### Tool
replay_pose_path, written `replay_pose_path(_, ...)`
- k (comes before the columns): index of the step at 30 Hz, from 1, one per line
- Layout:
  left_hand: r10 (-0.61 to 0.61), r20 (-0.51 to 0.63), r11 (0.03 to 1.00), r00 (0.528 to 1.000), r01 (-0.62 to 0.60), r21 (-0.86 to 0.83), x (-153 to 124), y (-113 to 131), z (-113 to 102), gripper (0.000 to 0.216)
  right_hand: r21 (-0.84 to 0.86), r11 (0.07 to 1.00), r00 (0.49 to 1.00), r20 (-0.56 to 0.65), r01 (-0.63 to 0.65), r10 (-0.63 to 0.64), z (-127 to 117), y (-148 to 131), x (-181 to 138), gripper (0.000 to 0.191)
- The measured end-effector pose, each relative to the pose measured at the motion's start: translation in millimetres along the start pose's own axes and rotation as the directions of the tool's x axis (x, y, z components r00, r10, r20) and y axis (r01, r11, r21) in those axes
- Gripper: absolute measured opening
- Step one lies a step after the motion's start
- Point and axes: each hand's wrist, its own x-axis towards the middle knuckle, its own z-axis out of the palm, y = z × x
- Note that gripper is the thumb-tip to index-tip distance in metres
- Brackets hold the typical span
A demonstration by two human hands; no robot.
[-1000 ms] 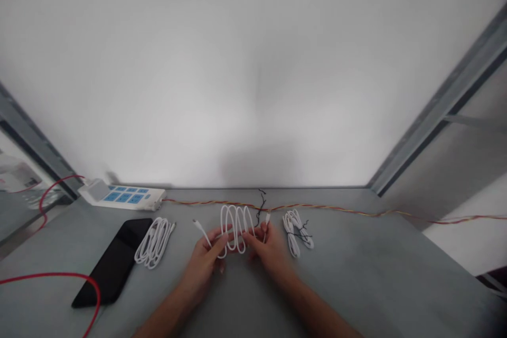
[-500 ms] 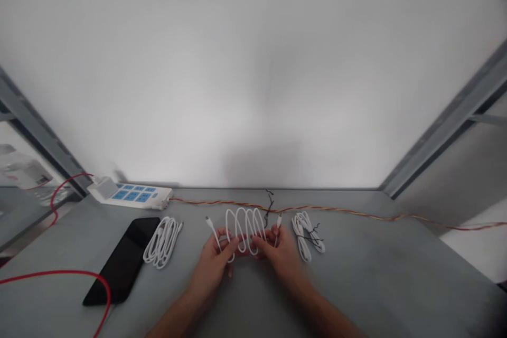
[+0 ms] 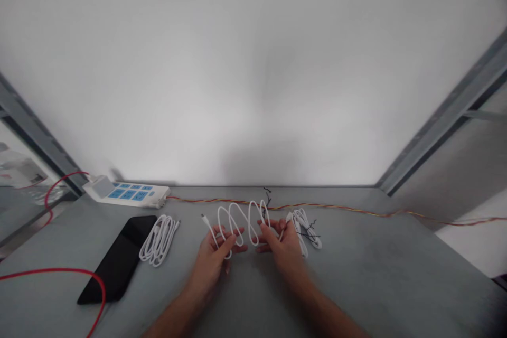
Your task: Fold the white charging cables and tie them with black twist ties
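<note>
A white charging cable (image 3: 251, 224) is stretched in loose coils between my two hands above the grey tabletop. My left hand (image 3: 216, 253) pinches the coils at one side, with a plug end sticking up past the fingers. The other side of the coils is gripped by my right hand (image 3: 283, 245), thumb on top. Beyond the right fingers lies a bundled white cable (image 3: 312, 235) with a black twist tie, partly hidden by that hand. To the left of my left hand rests another coiled white cable (image 3: 159, 240).
A black smartphone (image 3: 119, 259) lies at left, with a red cable (image 3: 101, 285) crossing its lower end. Behind it stands a white power strip (image 3: 138, 196) with a plugged-in adapter. A twisted red-yellow wire (image 3: 336, 208) runs along the back, near the white wall.
My hands have moved slightly apart, spreading the cable's coils wider. The right hand now overlaps the tied cable bundle. The view has shifted a little.
</note>
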Motion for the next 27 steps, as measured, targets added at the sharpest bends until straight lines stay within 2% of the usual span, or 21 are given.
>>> replay_pose_path(7,0.01,-0.006,1.0,1.0,-0.01,0.006,1.2,-4.5,-2.0,0.04,-0.021,0.999,0.999,-0.032,0.036,-0.037,2.4,-1.5,-0.1,0.051)
replay_pose_path(12,0.017,-0.012,1.0,1.0,-0.017,0.001,2.4,-3.7,0.2,0.04,-0.034,0.997,0.997,-0.009,0.07,-0.071,-0.8,1.1,-0.1,0.053)
replay_pose_path(27,0.022,-0.002,1.0,1.0,-0.022,-0.012,-2.9,2.2,6.2,0.041,-0.065,0.994,0.997,-0.004,0.083,-0.083,-2.9,-4.4,-2.0,0.052)
